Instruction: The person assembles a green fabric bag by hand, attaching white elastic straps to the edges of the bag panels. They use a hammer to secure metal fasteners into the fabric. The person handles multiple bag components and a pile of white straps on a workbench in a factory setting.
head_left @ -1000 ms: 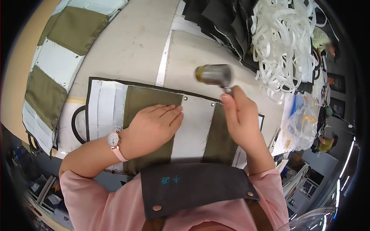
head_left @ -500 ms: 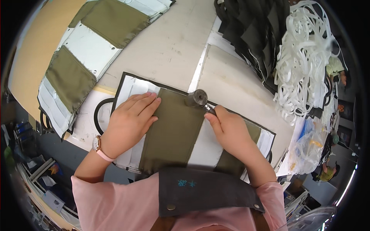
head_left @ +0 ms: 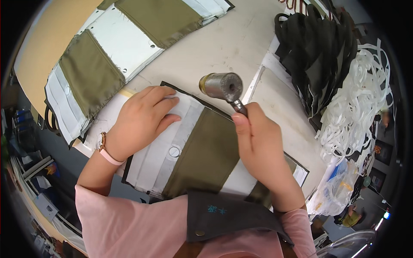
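A white and olive-green fabric piece (head_left: 206, 150) with dark bound edges lies on the table in front of me. My left hand (head_left: 138, 112) rests on its white upper left part, fingers stretched out along the dark edge. A round, pale metal-looking disc (head_left: 174, 152) shows on the white strip beside the green panel. In my right hand (head_left: 262, 144) is a hammer (head_left: 222, 86), gripped by its metal handle. Its thick cylindrical head hangs above the fabric's far edge, apart from it. My right hand and forearm hide part of the fabric.
A stack of similar white and green fabric pieces (head_left: 157, 23) lies at the far left, with round holes along its white band. At the far right are a bundle of black straps (head_left: 316, 56), a heap of white ribbon (head_left: 355, 107) and clear plastic bags (head_left: 335, 189).
The hammer has come up closer to the camera, its head now clear and large. My left hand has shifted to the fabric's upper left edge, and the round disc has come into sight.
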Motion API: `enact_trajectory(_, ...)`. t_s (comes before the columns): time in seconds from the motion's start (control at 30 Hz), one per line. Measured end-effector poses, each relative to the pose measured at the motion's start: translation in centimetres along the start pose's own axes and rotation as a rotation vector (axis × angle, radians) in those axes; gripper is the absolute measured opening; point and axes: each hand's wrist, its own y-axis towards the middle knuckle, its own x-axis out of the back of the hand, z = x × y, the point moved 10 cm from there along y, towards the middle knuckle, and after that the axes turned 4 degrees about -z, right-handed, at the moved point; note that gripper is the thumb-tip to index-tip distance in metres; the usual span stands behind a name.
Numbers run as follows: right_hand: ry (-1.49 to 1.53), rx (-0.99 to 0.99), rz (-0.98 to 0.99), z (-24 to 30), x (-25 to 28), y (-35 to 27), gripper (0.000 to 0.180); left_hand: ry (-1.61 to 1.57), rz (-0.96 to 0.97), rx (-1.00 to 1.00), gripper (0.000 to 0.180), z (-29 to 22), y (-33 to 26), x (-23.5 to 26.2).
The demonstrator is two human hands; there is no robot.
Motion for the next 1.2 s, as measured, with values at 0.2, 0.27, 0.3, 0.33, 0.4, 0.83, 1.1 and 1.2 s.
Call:
enact_trajectory(0.2, -0.449, 0.044, 0.169, -1.5, -6.4, -0.2, 0.036, -0.122, -0.002, 0.09, 0.038, 1.2, 0.8, 0.2)
enact_trajectory(0.27, -0.361, 0.059, 0.141, -1.5, -5.1, 0.3, 0.036, -0.095, -0.03, 0.075, 0.041, 0.7, 0.9, 0.4)
enact_trajectory(0.3, -0.315, 0.072, 0.124, -1.3, -4.2, 0.8, 0.036, -0.063, -0.024, 0.063, 0.042, 0.7, 0.7, 0.3)
enact_trajectory(0.33, -0.266, 0.044, 0.09, -1.1, -2.8, 0.9, 0.036, -0.037, -0.016, 0.051, 0.043, 0.8, 0.5, 0.0)
enact_trajectory(0.4, -0.16, -0.019, 0.016, -0.4, -0.2, 0.5, 0.035, 0.016, -0.006, 0.028, 0.043, 0.7, 0.4, -0.3)
enact_trajectory(0.83, -0.461, 0.166, 0.151, 0.1, -5.0, 1.8, 0.032, -0.112, -0.092, 0.085, 0.033, 2.0, 0.6, 0.4)
enact_trajectory(1.1, -0.23, 0.067, 0.098, 0.7, -2.4, 2.7, 0.03, -0.125, -0.12, 0.105, 0.031, 2.1, 0.3, 0.6)
enact_trajectory(1.2, -0.169, 0.013, 0.042, 0.6, 0.7, 0.8, 0.026, -0.114, -0.128, 0.098, 0.032, 2.2, 0.1, 0.9)
